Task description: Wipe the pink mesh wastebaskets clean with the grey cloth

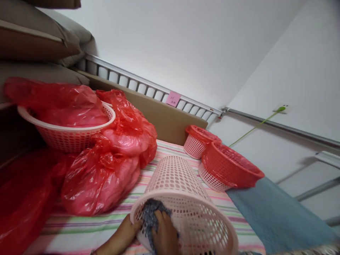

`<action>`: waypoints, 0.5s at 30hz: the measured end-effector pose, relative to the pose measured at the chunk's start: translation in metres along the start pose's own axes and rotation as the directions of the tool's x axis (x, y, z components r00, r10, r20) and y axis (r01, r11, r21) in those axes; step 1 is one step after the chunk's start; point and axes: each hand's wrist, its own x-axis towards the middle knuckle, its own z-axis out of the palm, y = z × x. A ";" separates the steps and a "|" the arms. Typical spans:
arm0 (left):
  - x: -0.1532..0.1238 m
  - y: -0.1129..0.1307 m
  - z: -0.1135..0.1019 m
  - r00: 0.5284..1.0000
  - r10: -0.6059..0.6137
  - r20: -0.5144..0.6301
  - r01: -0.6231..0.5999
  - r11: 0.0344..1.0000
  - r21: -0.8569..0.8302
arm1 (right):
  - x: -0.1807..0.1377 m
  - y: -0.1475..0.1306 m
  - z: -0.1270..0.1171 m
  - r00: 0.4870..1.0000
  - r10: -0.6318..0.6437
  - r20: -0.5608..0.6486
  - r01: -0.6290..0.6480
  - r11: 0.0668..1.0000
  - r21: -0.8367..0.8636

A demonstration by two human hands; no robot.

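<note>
A pale pink perforated plastic basket (175, 177) lies tipped on its side, its mouth toward me. My left hand (132, 226) grips the basket's rim at the left, thumb over the edge. Inside the mouth, my right hand (165, 232) presses a grey-blue cloth (152, 214) against the left inner wall, its fingers bent over the cloth. The lower part of my right hand runs off the bottom of the view.
Left of the basket lie red plastic bags (103, 177) and a pink basket (71, 132) with a red bag in it. Two red-lined baskets (195, 145) (228, 166) stand at the right on the striped sheet (92, 226). Stacked cushions (34, 35) rise at the left; a railing (140, 85) runs behind.
</note>
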 end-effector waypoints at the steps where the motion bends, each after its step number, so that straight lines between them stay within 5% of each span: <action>1: 0.001 0.002 0.001 0.999 -0.039 -0.019 0.039 0.999 0.018 | 0.011 0.000 -0.004 0.999 0.012 -0.045 -0.012 1.000 0.006; 5: 0.003 0.008 0.002 0.996 -0.070 -0.058 0.071 0.997 0.025 | 0.069 0.002 -0.020 0.982 0.110 -0.154 -0.104 0.993 0.047; 11: 0.003 0.017 0.000 0.996 -0.090 -0.023 0.090 0.996 0.006 | 0.137 0.019 -0.017 0.975 0.166 -0.147 -0.156 0.985 0.074; 15: -0.001 0.043 -0.012 0.998 -0.007 -0.070 0.021 0.977 0.210 | 0.165 0.032 -0.011 0.977 0.162 -0.136 -0.155 0.986 0.061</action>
